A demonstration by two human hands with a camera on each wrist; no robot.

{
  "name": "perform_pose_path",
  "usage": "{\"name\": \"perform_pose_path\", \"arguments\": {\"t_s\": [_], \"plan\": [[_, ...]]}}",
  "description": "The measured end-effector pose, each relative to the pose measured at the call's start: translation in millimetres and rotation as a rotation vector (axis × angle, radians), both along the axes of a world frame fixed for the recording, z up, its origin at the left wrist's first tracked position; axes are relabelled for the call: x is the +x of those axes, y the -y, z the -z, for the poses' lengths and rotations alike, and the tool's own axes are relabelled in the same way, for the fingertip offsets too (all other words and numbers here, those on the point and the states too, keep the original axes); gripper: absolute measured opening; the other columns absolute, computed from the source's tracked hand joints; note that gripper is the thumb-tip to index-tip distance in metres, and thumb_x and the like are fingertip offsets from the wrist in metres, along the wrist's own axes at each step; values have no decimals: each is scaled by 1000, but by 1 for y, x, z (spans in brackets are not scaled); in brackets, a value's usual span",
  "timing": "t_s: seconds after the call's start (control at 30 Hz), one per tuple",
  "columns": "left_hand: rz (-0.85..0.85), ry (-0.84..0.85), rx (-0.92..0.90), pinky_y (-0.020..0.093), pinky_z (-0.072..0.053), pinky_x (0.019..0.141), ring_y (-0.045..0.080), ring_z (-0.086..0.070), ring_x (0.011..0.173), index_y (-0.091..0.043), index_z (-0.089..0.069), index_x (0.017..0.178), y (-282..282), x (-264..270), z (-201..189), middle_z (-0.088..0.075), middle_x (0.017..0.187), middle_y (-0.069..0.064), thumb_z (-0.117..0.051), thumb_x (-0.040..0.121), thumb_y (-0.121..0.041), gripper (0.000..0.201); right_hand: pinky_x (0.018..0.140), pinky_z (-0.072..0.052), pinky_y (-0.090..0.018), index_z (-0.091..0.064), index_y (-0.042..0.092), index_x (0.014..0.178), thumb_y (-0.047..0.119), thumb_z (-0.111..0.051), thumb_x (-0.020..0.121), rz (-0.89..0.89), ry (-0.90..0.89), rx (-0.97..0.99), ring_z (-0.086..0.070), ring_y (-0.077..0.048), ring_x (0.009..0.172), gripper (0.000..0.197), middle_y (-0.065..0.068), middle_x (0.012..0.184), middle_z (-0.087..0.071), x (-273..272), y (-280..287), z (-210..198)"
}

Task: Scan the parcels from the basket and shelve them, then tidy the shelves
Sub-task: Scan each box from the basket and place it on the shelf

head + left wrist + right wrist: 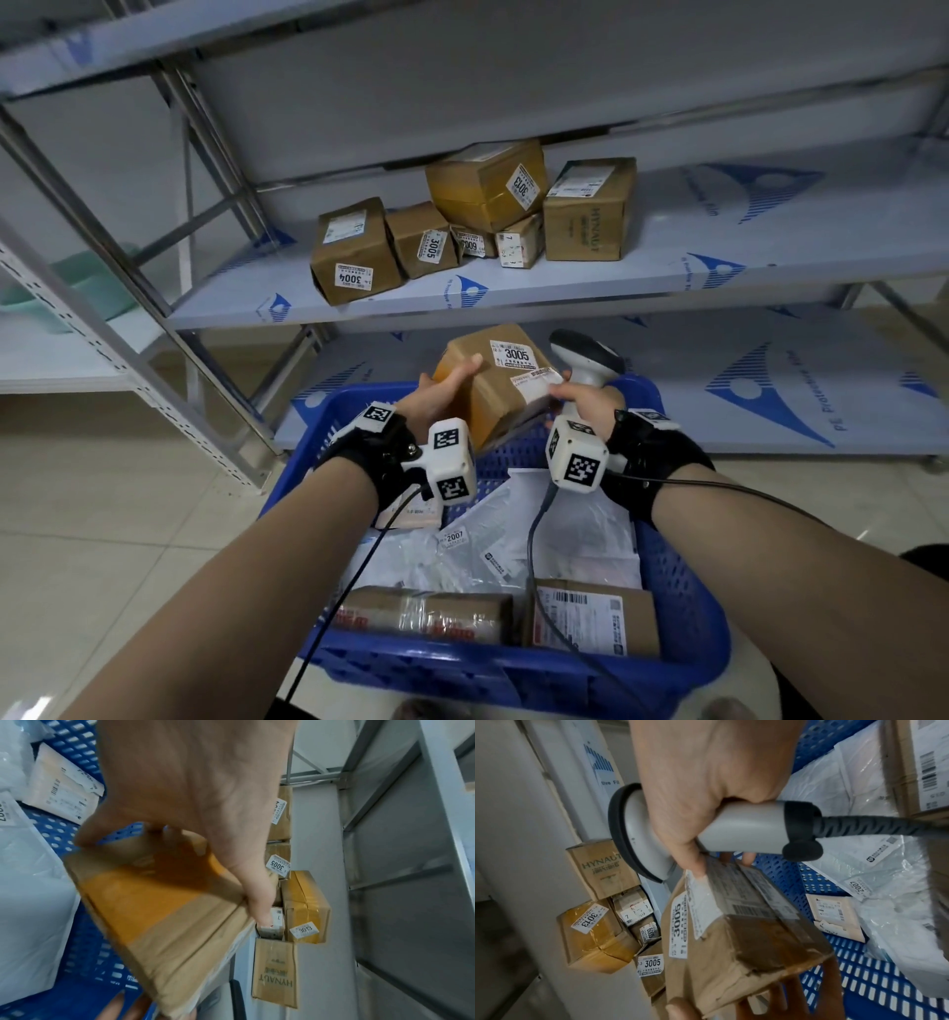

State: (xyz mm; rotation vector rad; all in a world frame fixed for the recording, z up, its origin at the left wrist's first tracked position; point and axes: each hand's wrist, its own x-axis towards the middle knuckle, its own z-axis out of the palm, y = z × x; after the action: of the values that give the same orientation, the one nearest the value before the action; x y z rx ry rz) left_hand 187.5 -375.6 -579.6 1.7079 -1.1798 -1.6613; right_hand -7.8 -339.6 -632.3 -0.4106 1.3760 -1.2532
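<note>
Held parcel (506, 383), label "3005"

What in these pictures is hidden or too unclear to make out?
- Small print on the held parcel label: too small in the head view, blurred in the right wrist view; only 3005 reads.
- Scanner trigger and window: covered by the right hand.
- Blue basket floor: buried under white bags and boxes.
- Small shelf box: its number is half hidden by neighbours.

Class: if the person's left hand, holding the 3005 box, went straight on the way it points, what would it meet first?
Probably the front edge of the middle shelf; the left hand points forward and upward toward it. Depth is uncertain.
</note>
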Motion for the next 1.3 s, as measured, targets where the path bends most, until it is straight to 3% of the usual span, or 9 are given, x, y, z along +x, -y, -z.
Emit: {"name": "perform_pose_path", "arguments": {"t_s": [0.1, 0.2, 0.27, 0.37, 0.57, 0.73, 0.87, 1.1, 1.3], "plan": [[38, -1, 38, 52, -37, 107, 35, -42, 130, -23, 5, 153, 1, 3, 3, -30, 152, 14, -79, 59, -62, 132, 63, -57, -37, -66, 1, 100, 1, -73, 77, 53, -36, -12, -65, -30, 75, 24, -19, 92, -68, 1, -5, -10], [-9, 40, -74, 45, -45, 96, 33, -47, 120, -14, -7, 151, -3, 1, 7, -38, 144, 15, -70, 83, -37, 96, 58, -54, -36, -64, 0, 111, -1, -73, 77, 28, -21, -45, -65, -28, 79, 35, -18, 102, -68, 4, -5, -11], [-72, 71, -164, 41, -42, 92, 33, -42, 127, -13, -1, 153, -3, 3, 9, -34, 147, 15, -66, 87, -25, 94, 57, -52, -33, -66, 4, 105, 0, -72, 79, -5, -27, -57, -61, -21, 68, 27, -14, 91, -66, 9, -8, -16], [-131, 49, -232, 41, -40, 92, 34, -39, 131, -15, 6, 153, 2, 15, 15, -30, 150, 14, -67, 87, -19, 98, 52, -47, -28, -66, 9, 83, 2, -67, 84, -98, -65, -78, -58, -18, 59, 7, -10, 73, -63, 16, -15, -22], [-146, 65, -242, 46, -46, 97, 33, -47, 126, -15, 4, 153, 5, 32, 20, -35, 148, 13, -71, 83, -24, 103, 48, -44, -26, -61, -1, 72, 9, -65, 87, -185, -103, -89, -51, -19, 48, 18, -13, 61, -57, 33, -30, -28], [-123, 62, -231, 53, -44, 100, 33, -48, 125, -17, 5, 153, 10, 38, 29, -35, 149, 14, -75, 79, -29, 110, 44, -42, -21, -60, 0, 69, 11, -65, 87, -195, -137, -82, -48, -15, 41, 22, -10, 55, -55, 41, -36, -31], [-120, 77, -217, 45, -44, 96, 33, -43, 129, -16, 4, 153, 11, 38, 31, -29, 152, 13, -71, 83, -27, 104, 45, -41, -22, -62, 1, 71, 11, -65, 86, -208, -154, -87, -47, -14, 39, 18, -9, 54, -55, 44, -38, -35], [-128, 43, -215, 42, -43, 91, 33, -44, 129, -15, 3, 153, 14, 41, 36, -30, 152, 14, -69, 85, -23, 100, 43, -39, -21, -61, 2, 71, 10, -64, 87, -222, -152, -79, -45, -13, 37, 18, -8, 52, -53, 43, -42, -37], [-125, 43, -218, 49, -46, 96, 35, -47, 125, -16, 1, 153, 13, 41, 31, -35, 148, 13, -74, 78, -29, 107, 44, -37, -23, -59, 4, 67, 9, -64, 86, -230, -122, -61, -44, -14, 38, 20, -7, 51, -52, 42, -42, -38]]}}
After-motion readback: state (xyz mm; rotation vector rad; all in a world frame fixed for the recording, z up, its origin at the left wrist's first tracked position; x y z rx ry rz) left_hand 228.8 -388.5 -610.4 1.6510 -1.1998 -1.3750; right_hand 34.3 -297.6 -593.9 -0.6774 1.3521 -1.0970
